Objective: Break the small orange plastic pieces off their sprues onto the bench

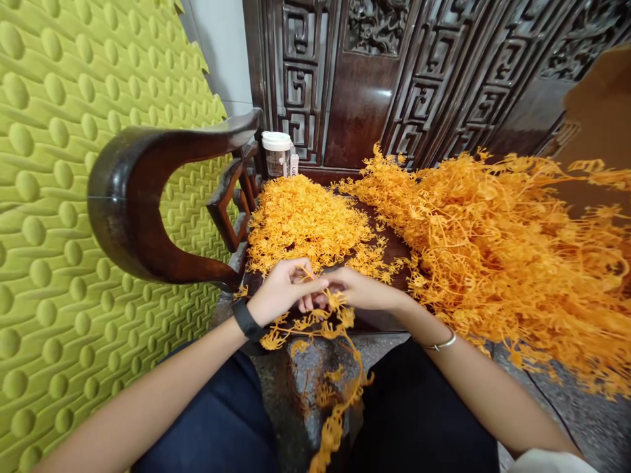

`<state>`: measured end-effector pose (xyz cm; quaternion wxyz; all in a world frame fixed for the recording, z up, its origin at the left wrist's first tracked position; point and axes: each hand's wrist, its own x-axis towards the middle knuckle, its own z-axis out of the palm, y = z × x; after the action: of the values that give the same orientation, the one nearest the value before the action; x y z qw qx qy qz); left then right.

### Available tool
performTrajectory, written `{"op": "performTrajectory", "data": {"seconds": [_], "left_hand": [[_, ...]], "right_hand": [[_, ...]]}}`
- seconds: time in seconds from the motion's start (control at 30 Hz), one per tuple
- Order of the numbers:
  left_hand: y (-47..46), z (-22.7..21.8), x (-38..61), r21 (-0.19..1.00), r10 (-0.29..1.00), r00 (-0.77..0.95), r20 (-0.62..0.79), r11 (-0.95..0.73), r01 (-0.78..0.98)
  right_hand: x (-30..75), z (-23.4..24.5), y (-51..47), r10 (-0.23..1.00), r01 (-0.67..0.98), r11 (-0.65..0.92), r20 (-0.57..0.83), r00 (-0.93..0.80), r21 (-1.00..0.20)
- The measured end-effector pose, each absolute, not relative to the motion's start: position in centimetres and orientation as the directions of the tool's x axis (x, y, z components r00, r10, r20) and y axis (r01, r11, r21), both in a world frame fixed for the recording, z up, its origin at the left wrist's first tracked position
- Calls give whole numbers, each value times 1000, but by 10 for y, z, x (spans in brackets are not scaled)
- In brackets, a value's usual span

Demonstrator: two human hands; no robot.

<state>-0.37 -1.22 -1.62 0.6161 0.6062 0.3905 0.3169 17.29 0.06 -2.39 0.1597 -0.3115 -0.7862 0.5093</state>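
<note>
My left hand [283, 287] and my right hand [357, 289] meet at the front edge of a dark wooden seat [389, 246]. Both are pinched on one orange plastic sprig strand [340, 381], which hangs down between my knees. A black band sits on my left wrist, a thin silver bangle on my right. Just beyond my hands lies a heap of small orange plastic pieces [303, 220]. To the right spreads a big tangled pile of long orange sprigs [507, 263].
A curved dark wooden armrest [148, 197] rises at the left, against a green bumpy foam mat [54, 197]. A clear jar with a white lid [277, 153] stands at the back of the seat before carved wooden panels [409, 79]. Speckled stone floor lies below.
</note>
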Motion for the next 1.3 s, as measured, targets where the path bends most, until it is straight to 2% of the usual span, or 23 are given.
{"op": "performTrajectory", "data": {"seconds": [0.07, 0.13, 0.27, 0.37, 0.53, 0.63, 0.9, 1.1, 1.3], "left_hand": [[-5, -20, -6, 991, 896, 435, -86, 32, 129], [1, -24, -7, 989, 914, 401, -65, 5, 149], [4, -28, -8, 990, 938, 347, 3, -53, 133], [3, -26, -7, 996, 945, 325, 11, -41, 85], [0, -23, -5, 982, 889, 423, -174, 188, 7], [0, -23, -6, 967, 870, 439, -225, 255, -9], [-1, -17, -8, 979, 862, 480, -165, 201, -24], [-4, -17, -7, 978, 843, 503, -190, 210, 16], [-3, -19, -4, 980, 858, 479, -184, 199, 18]], "right_hand": [[177, -26, 7, 767, 362, 216, -71, -637, -907], [181, -27, 13, 816, 343, 143, -85, -572, -928], [184, -23, 14, 767, 309, 122, -107, -632, -943], [181, -20, 10, 778, 320, 148, -89, -622, -936], [177, -20, 5, 804, 269, 148, -43, -593, -952], [177, -18, 5, 818, 211, 95, -45, -573, -973], [181, -12, 7, 838, 168, 118, 8, -545, -979], [185, -13, 11, 889, 172, 109, 19, -457, -979], [183, -15, 10, 827, 151, 133, 26, -561, -980]]}}
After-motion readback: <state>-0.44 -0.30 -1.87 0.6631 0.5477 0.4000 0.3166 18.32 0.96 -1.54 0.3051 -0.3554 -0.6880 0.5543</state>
